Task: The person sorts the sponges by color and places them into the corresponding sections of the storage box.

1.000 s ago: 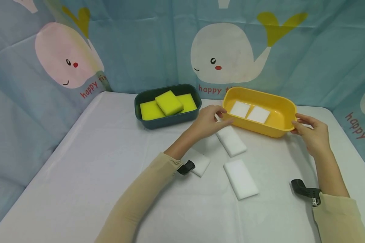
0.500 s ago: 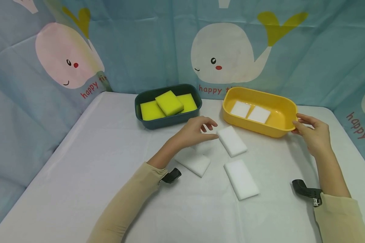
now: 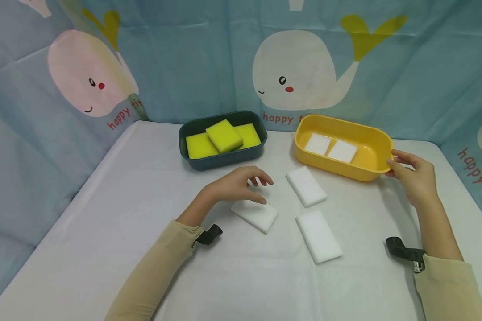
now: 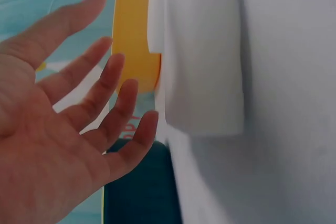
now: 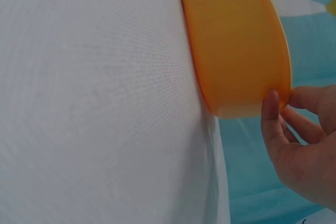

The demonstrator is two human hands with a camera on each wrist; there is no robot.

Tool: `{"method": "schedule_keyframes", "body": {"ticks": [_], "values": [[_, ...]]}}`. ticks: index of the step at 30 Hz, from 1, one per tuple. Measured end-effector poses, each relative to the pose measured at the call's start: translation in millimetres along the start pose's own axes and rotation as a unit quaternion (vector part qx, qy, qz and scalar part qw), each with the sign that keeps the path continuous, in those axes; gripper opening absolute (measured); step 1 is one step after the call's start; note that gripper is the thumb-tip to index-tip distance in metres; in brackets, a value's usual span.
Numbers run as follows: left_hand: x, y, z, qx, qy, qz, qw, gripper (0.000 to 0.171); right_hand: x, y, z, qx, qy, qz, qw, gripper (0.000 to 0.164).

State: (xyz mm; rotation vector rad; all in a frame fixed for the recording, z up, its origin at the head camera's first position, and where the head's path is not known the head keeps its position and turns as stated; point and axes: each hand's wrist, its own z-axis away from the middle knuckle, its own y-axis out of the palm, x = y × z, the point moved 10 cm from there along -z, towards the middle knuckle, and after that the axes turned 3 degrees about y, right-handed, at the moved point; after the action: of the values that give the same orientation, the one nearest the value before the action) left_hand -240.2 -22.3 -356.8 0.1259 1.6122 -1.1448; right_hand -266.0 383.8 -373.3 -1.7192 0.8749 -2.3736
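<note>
My left hand (image 3: 238, 183) hovers, fingers spread and loosely bent, over a white sponge (image 3: 259, 218) on the table; nothing is in its grasp. In the left wrist view the palm side of that hand (image 4: 68, 119) shows beside a white sponge (image 4: 205, 61). At the right, my right hand (image 3: 415, 178) pinches the end rim of a yellow plastic bin (image 3: 333, 167) between thumb and fingers, also plain in the right wrist view, where the bin (image 5: 236, 40) stands on the cloth. Two white sponge pieces (image 3: 342, 151) lie inside it.
Two more white sponges, one nearer the bin (image 3: 306, 186) and one closer to me (image 3: 318, 237), lie on the white-covered table (image 3: 116, 209). A dark green bin (image 3: 225, 158) holding yellow sponges (image 3: 224, 136) stands at the back. Behind hangs a blue whale-print curtain (image 3: 201, 58).
My left hand has left the yellow bin's near left side and come back toward me and to the left, over the leftmost white sponge. My right hand stays at the bin's rim.
</note>
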Motion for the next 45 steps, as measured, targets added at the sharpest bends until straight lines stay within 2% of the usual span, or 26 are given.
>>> {"method": "schedule_keyframes", "body": {"ticks": [5,8,14,18,23,37,45], "values": [[7.3,4.8,1.4,0.035,-0.006,0.008,0.9994,0.052,-3,0,-1,0.003,0.005,-0.004,1.000,0.061],[12.5,11.0,1.7,0.068,-0.014,0.012,0.9975,0.053,-3,-1,-1,0.003,0.006,-0.006,1.000,0.061],[21.7,28.8,6.5,0.166,-0.027,0.008,0.9857,0.063,-1,-1,0,0.003,0.004,-0.009,1.000,0.060],[26.6,33.9,10.6,0.202,-0.030,-0.009,0.9789,0.070,1,-1,2,0.000,-0.001,-0.006,1.000,0.059],[27.9,34.1,11.6,0.208,-0.019,-0.013,0.9778,0.073,1,-1,3,-0.001,-0.003,-0.004,1.000,0.059],[19.5,31.9,10.0,0.195,0.002,0.016,0.9806,0.069,0,-1,3,0.001,-0.001,-0.009,1.000,0.059],[14.9,28.0,9.7,0.182,0.003,0.026,0.9830,0.070,1,0,3,0.003,0.002,-0.015,1.000,0.060]]}}
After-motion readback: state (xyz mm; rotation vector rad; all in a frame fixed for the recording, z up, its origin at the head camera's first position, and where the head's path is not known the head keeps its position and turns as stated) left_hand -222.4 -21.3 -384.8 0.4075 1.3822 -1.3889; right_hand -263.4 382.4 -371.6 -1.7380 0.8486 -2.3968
